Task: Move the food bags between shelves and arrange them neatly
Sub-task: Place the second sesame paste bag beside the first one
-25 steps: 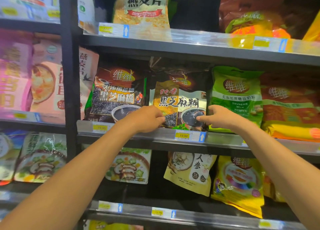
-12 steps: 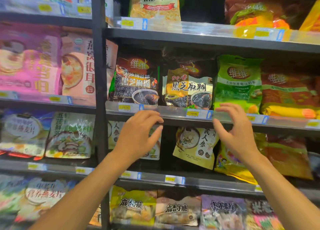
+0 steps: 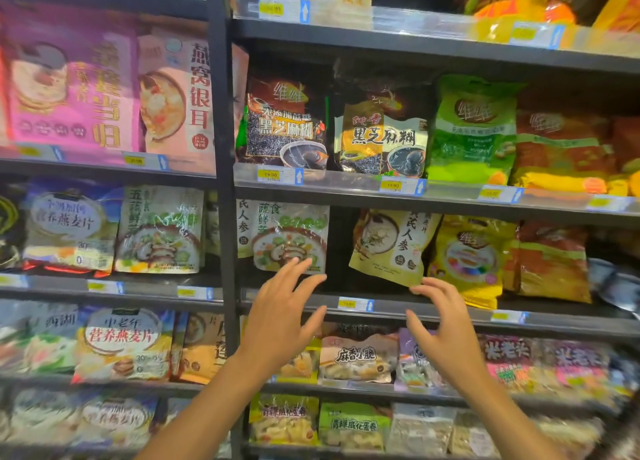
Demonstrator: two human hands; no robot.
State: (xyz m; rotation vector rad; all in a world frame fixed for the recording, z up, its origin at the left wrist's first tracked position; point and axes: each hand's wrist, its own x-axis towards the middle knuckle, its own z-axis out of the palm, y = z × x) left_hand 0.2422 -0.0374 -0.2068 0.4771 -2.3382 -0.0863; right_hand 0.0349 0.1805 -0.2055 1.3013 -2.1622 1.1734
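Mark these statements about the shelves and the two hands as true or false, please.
1. Both the left hand and the right hand hold nothing. True.
2. The beige ginseng bag stands straight. False: it leans, tilted to one side.
3. The green bag sits right of the yellow-labelled black sesame bag. True.
4. The left hand grips the vegetable soup bag. False: its fingers are spread straight in front of that bag, gripping nothing.
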